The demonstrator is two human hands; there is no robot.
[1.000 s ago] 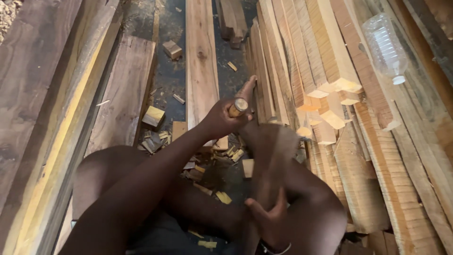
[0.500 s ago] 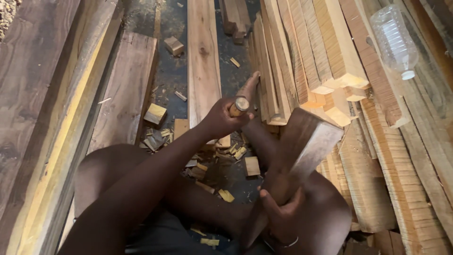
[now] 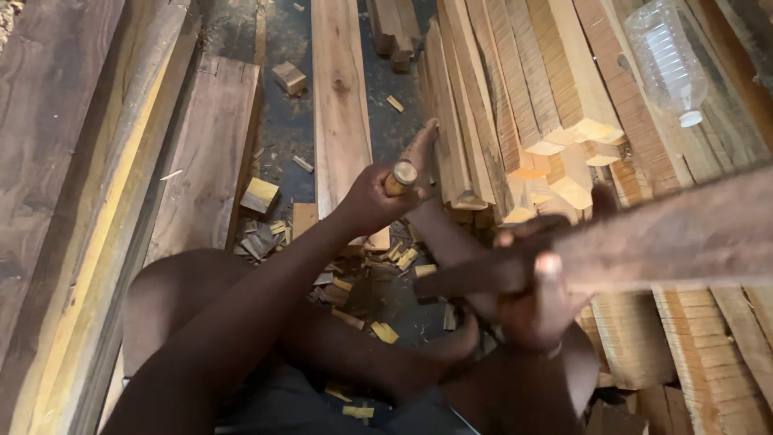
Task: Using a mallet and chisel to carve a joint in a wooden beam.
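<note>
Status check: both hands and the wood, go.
Left hand gripping wooden-handled tool. Right hand holding dark wood piece raised. Wood offcuts litter floor below.

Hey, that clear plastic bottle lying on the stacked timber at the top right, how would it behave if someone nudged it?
The clear plastic bottle looks empty, so probably very light. It lies on its side on the slanted stacked timber, so a nudge would likely roll or slide it. Its thin ribbed wall would probably dent under a squeeze.

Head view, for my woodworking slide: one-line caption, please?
Left hand grips a wooden-handled tool while the right hand raises a dark wooden piece among stacked timber.
</note>
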